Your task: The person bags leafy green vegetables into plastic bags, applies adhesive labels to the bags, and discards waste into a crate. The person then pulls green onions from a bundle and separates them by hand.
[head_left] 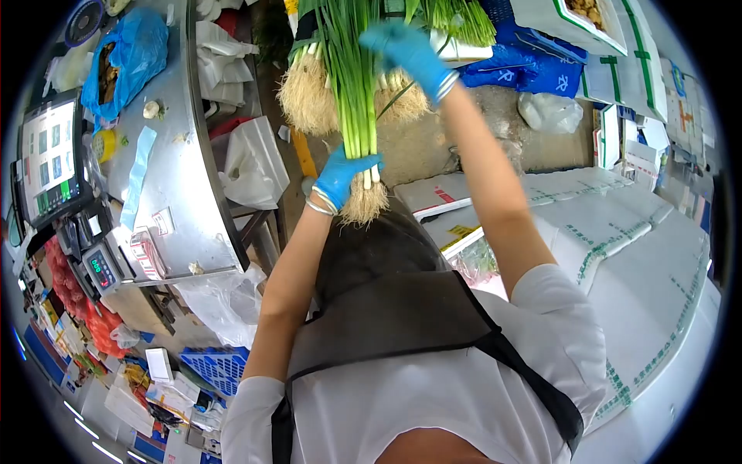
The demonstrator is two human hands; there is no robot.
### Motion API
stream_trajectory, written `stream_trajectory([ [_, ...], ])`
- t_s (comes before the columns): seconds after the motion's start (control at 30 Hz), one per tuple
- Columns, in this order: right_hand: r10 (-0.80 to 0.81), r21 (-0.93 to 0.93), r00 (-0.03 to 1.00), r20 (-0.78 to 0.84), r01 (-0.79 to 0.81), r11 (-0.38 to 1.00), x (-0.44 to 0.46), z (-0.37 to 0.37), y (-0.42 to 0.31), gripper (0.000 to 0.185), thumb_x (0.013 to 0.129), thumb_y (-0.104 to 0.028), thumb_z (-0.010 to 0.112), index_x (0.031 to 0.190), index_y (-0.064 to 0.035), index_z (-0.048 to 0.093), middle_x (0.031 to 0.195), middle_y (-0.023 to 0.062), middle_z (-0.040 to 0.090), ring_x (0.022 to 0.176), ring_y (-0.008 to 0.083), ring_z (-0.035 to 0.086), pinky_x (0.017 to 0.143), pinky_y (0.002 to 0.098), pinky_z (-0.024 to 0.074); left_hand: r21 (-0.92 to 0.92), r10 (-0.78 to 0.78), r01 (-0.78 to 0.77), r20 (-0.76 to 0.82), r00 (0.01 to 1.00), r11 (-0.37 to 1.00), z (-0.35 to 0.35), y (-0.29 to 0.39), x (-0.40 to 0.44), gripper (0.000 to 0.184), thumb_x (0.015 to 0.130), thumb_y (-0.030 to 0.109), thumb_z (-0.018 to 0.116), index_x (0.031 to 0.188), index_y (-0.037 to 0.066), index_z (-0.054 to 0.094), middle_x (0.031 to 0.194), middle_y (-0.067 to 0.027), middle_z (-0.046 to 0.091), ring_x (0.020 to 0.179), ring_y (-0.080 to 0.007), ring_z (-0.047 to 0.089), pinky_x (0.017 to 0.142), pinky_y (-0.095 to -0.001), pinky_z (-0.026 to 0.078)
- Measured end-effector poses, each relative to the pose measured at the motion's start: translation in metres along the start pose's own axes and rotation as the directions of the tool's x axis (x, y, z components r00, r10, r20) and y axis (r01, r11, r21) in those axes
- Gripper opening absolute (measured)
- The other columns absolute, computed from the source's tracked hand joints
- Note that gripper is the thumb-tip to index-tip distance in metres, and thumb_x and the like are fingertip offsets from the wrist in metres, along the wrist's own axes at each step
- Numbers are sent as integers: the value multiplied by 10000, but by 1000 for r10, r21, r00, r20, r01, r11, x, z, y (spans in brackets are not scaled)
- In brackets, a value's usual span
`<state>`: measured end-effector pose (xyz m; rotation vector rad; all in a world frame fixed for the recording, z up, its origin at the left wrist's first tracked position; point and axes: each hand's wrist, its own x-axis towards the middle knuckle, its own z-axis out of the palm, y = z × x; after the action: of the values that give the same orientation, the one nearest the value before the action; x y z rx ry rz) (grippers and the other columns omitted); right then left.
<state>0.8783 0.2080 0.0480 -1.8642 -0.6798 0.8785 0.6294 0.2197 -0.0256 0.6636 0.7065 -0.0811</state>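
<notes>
A bunch of green onions (355, 116) hangs in front of me, with white stems and bushy pale roots at the lower end. My left hand (340, 179), in a blue glove, is closed around the stems just above the roots. Higher up, my right hand (410, 52), also gloved in blue, reaches across the green leaves with its fingers extended; the fingertips are slightly blurred. One thin leaf hangs below that hand. Behind lie more green onions with thick root clumps (309, 91), partly hidden by the bunch and my right hand.
On the left is a metal table (182, 170) with a blue plastic bag (139, 54), a touch screen (52, 158) and a scale display (100, 267). White foam boxes (641, 286) stand on the right. Blue bags (525, 71) and a clear plastic bag (550, 112) lie beyond my right arm.
</notes>
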Motion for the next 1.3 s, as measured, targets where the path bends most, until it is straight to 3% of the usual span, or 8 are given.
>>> stream_trajectory([
  [0.17,76,-431,979,-190,-152,890,-17,59,58,618,795,-560,698,947,35,635,762,161,638,731,234,662,702,357,540,208,72,-74,15,997,975,0,-3,-4,397,827,-27,673,1190,25,523,978,-105,657,785,-190,658,695,-301,541],
  [0.37,266,274,963,47,-269,923,-25,36,61,276,897,-296,653,914,-21,661,734,51,614,516,137,583,506,244,476,78,123,-124,19,992,989,-2,-5,-7,437,779,-54,698,1167,35,517,968,-110,655,746,-176,647,662,-288,530],
  [0.5,156,561,984,84,-176,809,-65,25,37,263,967,-284,554,967,-38,646,791,26,593,711,94,564,667,241,466,-9,80,-81,-16,997,997,2,-2,-10,430,768,-73,687,1152,32,524,927,-109,657,744,-184,651,656,-297,533],
  [0.93,-38,612,923,383,-222,759,-170,-23,24,308,938,-367,600,862,-77,528,706,-4,449,605,88,389,539,236,326,156,15,-38,146,989,987,0,-10,4,493,772,27,754,1213,10,533,1063,-107,640,873,-171,635,742,-302,539],
  [1.1,-201,851,977,75,42,524,-81,-52,-41,228,971,-311,558,909,-100,499,737,-38,386,643,73,368,533,240,312,181,228,-244,106,968,953,-8,-32,2,412,774,29,741,1147,28,566,965,-51,634,852,-135,628,750,-285,538],
  [1.2,-409,310,888,-209,457,834,10,-90,-77,310,970,-309,561,1131,-47,518,985,50,541,906,157,544,711,282,466,95,16,-28,124,992,995,-24,-28,-7,414,821,84,727,1190,36,544,960,-78,649,820,-155,641,722,-294,549],
  [1.23,-367,559,904,-219,424,712,30,-89,-95,419,955,-325,588,1233,-23,501,1112,91,571,1032,199,579,803,310,505,-1,-8,8,66,998,1000,-18,-23,-14,403,846,118,714,1204,37,547,979,-88,656,825,-159,643,721,-294,552],
  [1.3,-167,240,926,-339,257,936,51,-91,-77,646,902,-362,660,1360,17,406,1300,142,515,1185,254,549,926,352,491,-124,-23,23,9,1000,992,-8,-17,-30,359,900,184,665,1207,28,565,999,-104,671,818,-166,651,710,-287,554],
])
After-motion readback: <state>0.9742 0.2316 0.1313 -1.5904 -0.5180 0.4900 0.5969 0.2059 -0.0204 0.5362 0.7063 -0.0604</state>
